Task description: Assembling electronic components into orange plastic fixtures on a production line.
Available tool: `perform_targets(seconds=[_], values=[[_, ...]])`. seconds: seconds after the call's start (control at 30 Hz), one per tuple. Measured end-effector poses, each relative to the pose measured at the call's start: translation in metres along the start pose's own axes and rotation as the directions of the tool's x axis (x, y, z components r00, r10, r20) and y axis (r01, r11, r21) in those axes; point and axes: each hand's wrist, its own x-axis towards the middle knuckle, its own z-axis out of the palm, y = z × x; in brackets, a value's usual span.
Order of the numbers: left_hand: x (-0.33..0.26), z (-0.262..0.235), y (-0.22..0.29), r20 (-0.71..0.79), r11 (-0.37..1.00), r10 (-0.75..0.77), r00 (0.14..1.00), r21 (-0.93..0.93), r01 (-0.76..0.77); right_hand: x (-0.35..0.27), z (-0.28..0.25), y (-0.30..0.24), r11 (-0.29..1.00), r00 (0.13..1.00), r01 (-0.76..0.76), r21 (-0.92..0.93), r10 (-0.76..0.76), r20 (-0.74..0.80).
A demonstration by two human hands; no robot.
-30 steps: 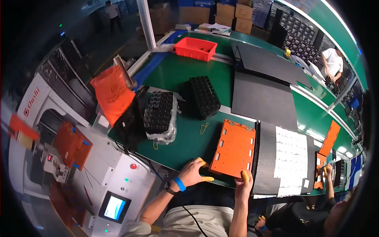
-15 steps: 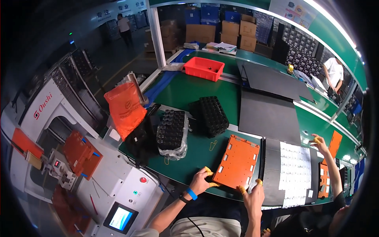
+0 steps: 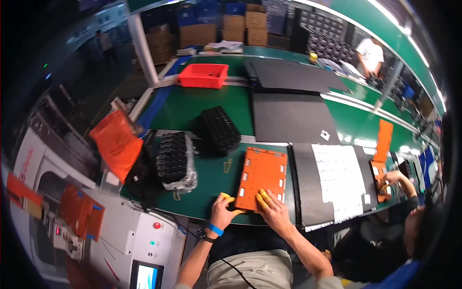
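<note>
The orange panel lies flat on the green bench at its near edge. The left hand, fingers curled with yellow fingertip covers, grips the panel's near left corner. The right hand rests spread and flat on the near edge, holding nothing. A black mat lies just beside the panel's right edge. Bare bench surface separates the panel's left edge from the wrapped black tray stack. A second black tray sits beyond, near the far left corner.
</note>
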Motion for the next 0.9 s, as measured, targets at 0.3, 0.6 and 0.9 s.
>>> perform_targets(seconds=[0.3, 0.6, 0.9], values=[[-0.001, 0.004, 0.005, -0.03, 1.0, -0.017, 0.999, -0.011, 0.017, -0.004, 0.002, 0.008, 0.999, 0.999, 0.026, -0.045, -0.024, 0.048], [-0.005, 0.007, 0.009, 0.024, 0.991, 0.069, 0.997, 0.113, -0.071, -0.015, 0.004, 0.015, 1.0, 0.995, 0.002, 0.01, -0.003, 0.099], [-0.007, 0.007, 0.0, -0.013, 0.987, 0.105, 0.994, 0.121, -0.103, 0.073, -0.081, 0.043, 0.998, 0.998, 0.058, 0.009, -0.058, 0.004]])
